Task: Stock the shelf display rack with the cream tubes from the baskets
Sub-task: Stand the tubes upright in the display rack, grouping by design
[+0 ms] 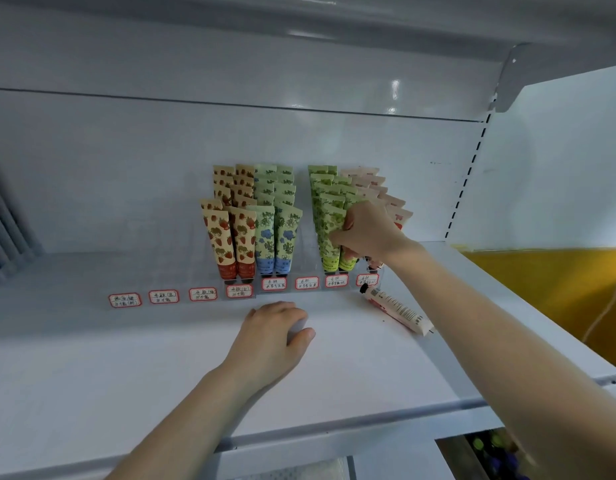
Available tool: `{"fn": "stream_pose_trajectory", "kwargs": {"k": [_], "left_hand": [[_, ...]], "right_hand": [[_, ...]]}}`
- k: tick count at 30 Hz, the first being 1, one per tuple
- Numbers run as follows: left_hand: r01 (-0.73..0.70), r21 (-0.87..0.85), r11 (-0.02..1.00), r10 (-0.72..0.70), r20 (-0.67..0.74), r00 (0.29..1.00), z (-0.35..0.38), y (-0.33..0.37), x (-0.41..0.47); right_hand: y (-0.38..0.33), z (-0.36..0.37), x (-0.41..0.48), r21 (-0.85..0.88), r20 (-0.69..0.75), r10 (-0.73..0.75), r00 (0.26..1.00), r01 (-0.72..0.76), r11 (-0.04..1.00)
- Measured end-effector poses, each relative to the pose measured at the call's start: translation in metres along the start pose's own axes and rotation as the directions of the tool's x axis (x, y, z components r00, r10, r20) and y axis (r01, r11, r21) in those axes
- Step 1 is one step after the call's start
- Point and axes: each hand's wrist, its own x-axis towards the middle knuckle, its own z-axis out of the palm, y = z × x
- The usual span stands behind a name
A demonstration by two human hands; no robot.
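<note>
A clear display rack (306, 268) stands on the white shelf (133, 348), holding rows of upright cream tubes: strawberry tubes (227, 237), blue-flower tubes (275, 237), green tubes (325, 209) and pink tubes (394, 206). My right hand (367, 232) grips a front green tube in the rack, fingers curled round it. My left hand (277, 336) rests on the shelf in front of the rack, fingers loosely bent, holding nothing. One pink tube (396, 310) lies flat on the shelf to the right of the rack.
Red-bordered labels (164, 296) run along the rack's front; the left slots hold no tubes. A shelf board (299, 36) hangs overhead. A yellow panel (548, 289) is at right. Below the shelf edge at lower right, a container (496, 452) with green and blue items shows.
</note>
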Motion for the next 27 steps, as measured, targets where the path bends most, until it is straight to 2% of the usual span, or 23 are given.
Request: {"fn": "stream_pose_trajectory", "kwargs": {"k": [7, 11, 14, 17, 19, 21, 23, 27], "left_hand": [[0.005, 0.004, 1.000, -0.005, 0.009, 1.000, 0.003, -0.003, 0.002], [0.005, 0.003, 1.000, -0.005, 0.011, 1.000, 0.003, -0.003, 0.001], [0.000, -0.023, 1.000, 0.000, -0.002, 1.000, 0.002, -0.003, 0.000], [-0.004, -0.017, 1.000, 0.004, -0.004, 1.000, 0.001, -0.002, 0.000], [-0.009, -0.021, 1.000, 0.009, -0.009, 1.000, 0.001, -0.002, 0.000], [-0.007, -0.019, 1.000, 0.007, -0.008, 1.000, 0.002, -0.003, 0.001], [-0.006, -0.023, 1.000, 0.006, -0.011, 1.000, 0.003, -0.003, 0.001], [-0.006, -0.031, 1.000, 0.005, -0.014, 1.000, 0.003, -0.003, 0.001]], "right_hand": [[-0.002, -0.005, 0.001, 0.002, -0.072, -0.052, 0.996, 0.052, 0.999], [-0.003, -0.016, -0.003, 0.113, -0.117, -0.023, 0.993, 0.036, 0.993], [0.005, -0.023, -0.010, 0.187, -0.251, -0.031, 0.967, 0.080, 0.979], [0.022, -0.018, -0.015, 0.116, -0.408, -0.031, 0.912, 0.086, 0.990], [0.032, -0.010, -0.020, 0.114, -0.454, 0.001, 0.891, 0.057, 0.992], [0.039, 0.000, -0.024, 0.163, -0.445, 0.055, 0.894, 0.020, 0.986], [0.042, 0.010, -0.025, 0.235, -0.370, 0.114, 0.922, -0.026, 0.972], [0.043, 0.023, -0.021, 0.330, -0.281, 0.152, 0.948, -0.053, 0.943]]}}
